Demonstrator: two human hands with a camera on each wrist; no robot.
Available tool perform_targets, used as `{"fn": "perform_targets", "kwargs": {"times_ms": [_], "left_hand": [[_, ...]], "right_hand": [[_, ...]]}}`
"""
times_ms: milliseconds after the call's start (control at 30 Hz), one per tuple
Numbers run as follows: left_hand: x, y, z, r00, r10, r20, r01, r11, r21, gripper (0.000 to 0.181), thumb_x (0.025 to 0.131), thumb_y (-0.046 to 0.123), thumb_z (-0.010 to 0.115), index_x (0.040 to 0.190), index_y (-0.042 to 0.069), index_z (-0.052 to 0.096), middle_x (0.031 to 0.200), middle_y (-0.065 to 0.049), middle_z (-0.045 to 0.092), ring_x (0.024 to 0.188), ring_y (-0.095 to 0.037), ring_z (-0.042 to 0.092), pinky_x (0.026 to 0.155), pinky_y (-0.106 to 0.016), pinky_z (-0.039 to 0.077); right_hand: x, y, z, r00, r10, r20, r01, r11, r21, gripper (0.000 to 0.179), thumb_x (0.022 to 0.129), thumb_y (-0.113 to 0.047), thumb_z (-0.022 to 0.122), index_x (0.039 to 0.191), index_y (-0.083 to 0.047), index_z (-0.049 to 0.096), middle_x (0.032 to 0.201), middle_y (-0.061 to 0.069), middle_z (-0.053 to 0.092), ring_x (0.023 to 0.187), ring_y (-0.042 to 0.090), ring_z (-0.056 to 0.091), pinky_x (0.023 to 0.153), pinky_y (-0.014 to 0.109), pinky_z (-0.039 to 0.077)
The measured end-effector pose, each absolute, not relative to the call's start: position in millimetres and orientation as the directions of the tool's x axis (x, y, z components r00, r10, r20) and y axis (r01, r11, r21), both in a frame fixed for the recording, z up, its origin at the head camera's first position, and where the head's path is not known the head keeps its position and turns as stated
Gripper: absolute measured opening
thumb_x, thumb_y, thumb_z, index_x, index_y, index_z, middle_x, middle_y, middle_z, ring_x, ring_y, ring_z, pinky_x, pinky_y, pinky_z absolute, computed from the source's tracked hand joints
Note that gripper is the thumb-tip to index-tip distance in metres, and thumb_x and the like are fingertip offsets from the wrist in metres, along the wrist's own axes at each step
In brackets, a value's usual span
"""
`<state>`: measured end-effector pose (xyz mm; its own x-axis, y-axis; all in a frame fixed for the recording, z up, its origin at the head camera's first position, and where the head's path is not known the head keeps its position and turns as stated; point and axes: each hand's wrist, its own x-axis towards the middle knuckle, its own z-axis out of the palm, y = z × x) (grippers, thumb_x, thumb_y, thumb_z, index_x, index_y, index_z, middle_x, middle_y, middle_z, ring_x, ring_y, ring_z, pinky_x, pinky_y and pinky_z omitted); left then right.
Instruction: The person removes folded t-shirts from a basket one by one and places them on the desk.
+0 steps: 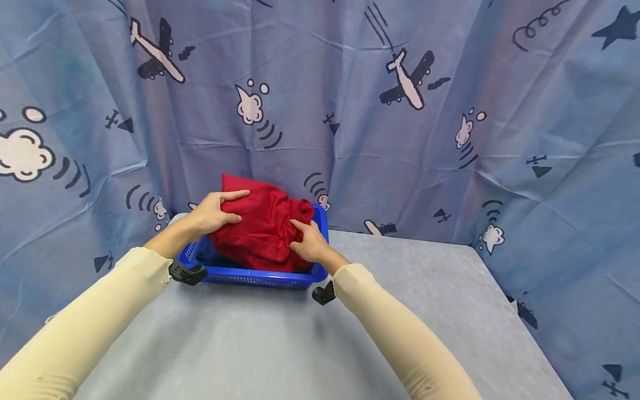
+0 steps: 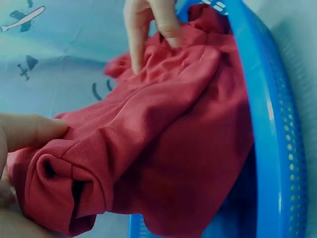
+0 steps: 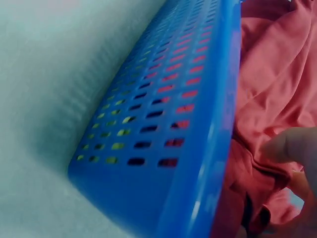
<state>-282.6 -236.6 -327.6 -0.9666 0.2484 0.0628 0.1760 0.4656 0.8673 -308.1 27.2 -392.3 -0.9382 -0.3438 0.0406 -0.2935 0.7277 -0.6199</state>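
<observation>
A red garment [image 1: 260, 222], loosely bunched with a rolled end at its right, lies in a blue perforated basket [image 1: 255, 276] and rises above the rim at the left. My left hand [image 1: 212, 214] grips its left side; in the left wrist view the thumb [image 2: 37, 130] lies over a folded edge, with fingers beneath. On the opposite side my right hand [image 1: 311, 241] pinches the fabric close to the rolled end. The right wrist view has that hand [image 3: 297, 153] just inside the basket's rim, fingers bent into the cloth.
The basket stands on a grey table [image 1: 410, 311], near its back edge. A blue curtain [image 1: 310, 111] printed with airplanes hangs behind and along the right side. Something yellow-green [image 3: 117, 146] shows through the basket's holes. Black straps [image 1: 187, 273] circle the wrists.
</observation>
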Motion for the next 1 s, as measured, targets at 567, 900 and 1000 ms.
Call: {"fn": "perform_targets", "kwargs": {"times_ms": [567,900,1000], "left_hand": [[-279.4,-261.9,-358.1,-0.957,0.285,-0.046,0.133,0.578,0.805,0.072,0.089,-0.001,0.062,0.156,0.008,0.038,0.151,-0.029,0.042,0.123,-0.033,0.044,0.086,-0.027,0.044],[-273.8,-262.1,-357.6,-0.958,0.284,-0.046,0.139,0.596,0.791,0.071,0.090,0.000,0.062,0.157,0.007,0.037,0.157,-0.029,0.035,0.134,-0.037,0.038,0.107,-0.049,0.037],[-273.1,-261.1,-356.7,-0.957,0.285,-0.053,0.132,0.591,0.796,0.071,0.090,0.000,0.061,0.157,0.007,0.037,0.159,-0.028,0.032,0.138,-0.037,0.036,0.110,-0.050,0.035]], "right_hand": [[-318.9,10.2,-403.4,-0.833,-0.505,-0.226,-0.257,0.715,-0.651,0.089,0.098,-0.042,0.061,0.164,-0.034,0.003,0.170,0.013,0.021,0.155,0.036,0.024,0.125,0.055,0.024],[-322.2,-10.7,-415.2,-0.850,-0.492,-0.186,-0.367,0.808,-0.461,0.071,0.096,-0.031,0.069,0.159,-0.024,0.036,0.150,0.018,0.047,0.141,0.028,0.042,0.118,0.045,0.039],[-324.2,-14.7,-415.5,-0.861,-0.489,-0.137,-0.401,0.820,-0.409,0.060,0.096,-0.022,0.069,0.152,-0.018,0.048,0.147,0.017,0.054,0.138,0.028,0.048,0.116,0.040,0.042]]}}
